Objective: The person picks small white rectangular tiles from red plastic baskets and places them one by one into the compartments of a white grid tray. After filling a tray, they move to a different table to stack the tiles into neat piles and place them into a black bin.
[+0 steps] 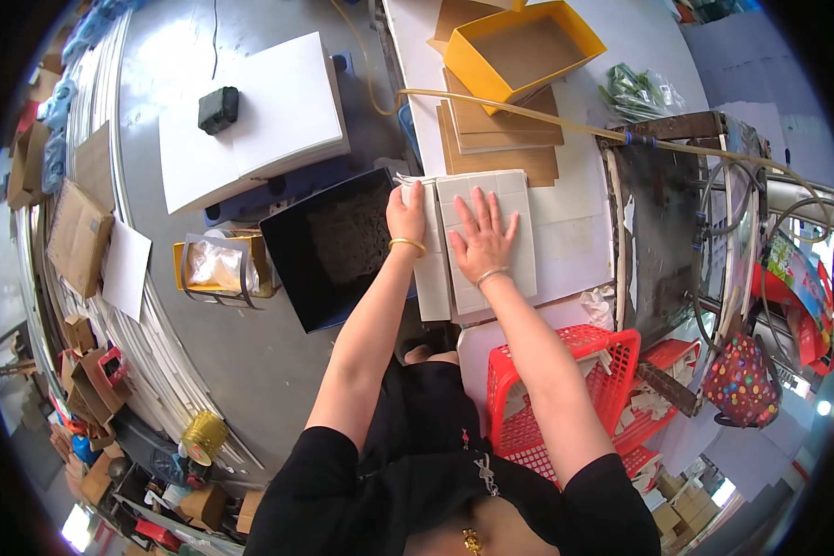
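Boards [505,271] of white colour, marked with lines like a grid, lie in a pile at the near left part of a white surface [579,246], directly before the person. Just beside them on the left is a narrow white stack [434,298], with a dark gap visible between the two; its far end looks uneven. The left hand [406,215] is clamped on the left side of this narrow stack, and some of its fingers are hidden. The right hand [483,243] is open and lies flat upon the boards, its fingers spread; the two hands are apart from each other. The left wrist carries a gold-coloured bangle [408,245]. Beyond the boards, brown sheets [505,139] are piled, and near them is an open yellow box [480,69]. A yellowish hose [547,114] passes across the brown sheets in the view. To the left of the narrow stack there is a black bin [292,269], which contains pale scraps [352,227]. Farther to the left, a large white pile [283,102] bears a dark block [218,110]. Beside the right forearm is a red basket [621,366] with many openings.
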Demonstrator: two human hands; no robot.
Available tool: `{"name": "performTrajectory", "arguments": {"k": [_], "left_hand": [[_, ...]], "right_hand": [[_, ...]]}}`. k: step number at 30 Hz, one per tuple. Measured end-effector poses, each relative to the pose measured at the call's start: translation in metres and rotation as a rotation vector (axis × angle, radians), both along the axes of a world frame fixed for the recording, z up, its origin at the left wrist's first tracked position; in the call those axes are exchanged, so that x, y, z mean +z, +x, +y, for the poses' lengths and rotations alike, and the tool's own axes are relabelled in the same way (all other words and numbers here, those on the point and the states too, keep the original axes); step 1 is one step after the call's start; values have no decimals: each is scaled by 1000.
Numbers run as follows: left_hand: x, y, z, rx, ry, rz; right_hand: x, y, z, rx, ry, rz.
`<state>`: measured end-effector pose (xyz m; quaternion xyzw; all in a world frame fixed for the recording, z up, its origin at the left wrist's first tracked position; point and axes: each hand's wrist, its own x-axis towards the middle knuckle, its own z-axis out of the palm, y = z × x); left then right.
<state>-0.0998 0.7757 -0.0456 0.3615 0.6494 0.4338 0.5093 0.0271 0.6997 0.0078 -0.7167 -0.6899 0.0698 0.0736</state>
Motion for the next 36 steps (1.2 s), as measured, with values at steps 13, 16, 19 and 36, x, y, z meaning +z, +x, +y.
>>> {"name": "performTrajectory", "arguments": {"k": [13, 16, 19, 36], "left_hand": [[15, 4, -1, -36, -65, 32], [14, 7, -4, -22, -122, 82], [25, 11, -9, -26, -161, 217], [26, -30, 0, -348, -180, 325]], "right_hand": [[2, -2, 0, -3, 9, -15], [2, -3, 1, -6, 7, -30], [3, -4, 1, -5, 2, -34], [5, -3, 1, -8, -13, -1]]}}
